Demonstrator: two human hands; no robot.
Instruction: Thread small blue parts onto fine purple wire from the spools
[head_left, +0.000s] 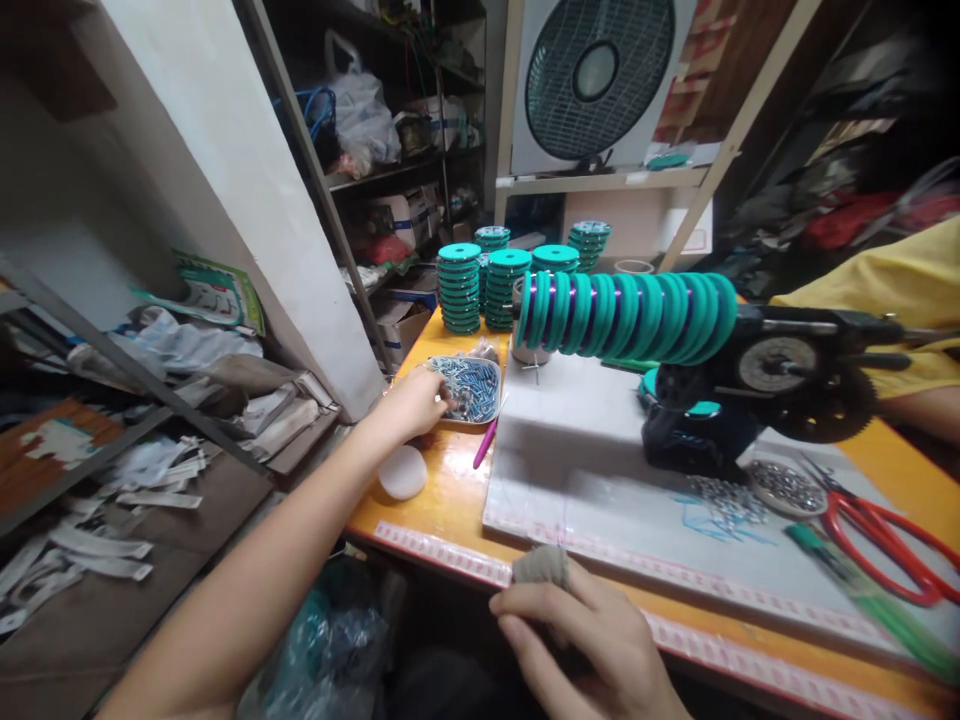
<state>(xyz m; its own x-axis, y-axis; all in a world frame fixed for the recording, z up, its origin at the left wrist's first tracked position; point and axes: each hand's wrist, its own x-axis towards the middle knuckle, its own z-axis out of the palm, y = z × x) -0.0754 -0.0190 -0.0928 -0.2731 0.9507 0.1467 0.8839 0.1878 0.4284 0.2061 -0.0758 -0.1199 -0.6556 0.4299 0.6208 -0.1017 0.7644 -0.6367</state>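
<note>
Metal fittings [478, 384] could be spilled if their tray [498, 398] is tipped (curled left hand [418, 402], half-curled right hand [592, 630]: holds unclear).

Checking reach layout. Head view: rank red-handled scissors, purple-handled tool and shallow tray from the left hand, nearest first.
1. Shallow tray: right at the left hand.
2. Purple-handled tool: beside the tray, to its right.
3. Red-handled scissors: far right.

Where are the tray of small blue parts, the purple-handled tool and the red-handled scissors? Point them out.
Tray [471, 427]: head view, front rim.
Purple-handled tool [486, 446]: head view, middle of its handle.
Red-handled scissors [870, 522]: head view, on the red handles.
</note>
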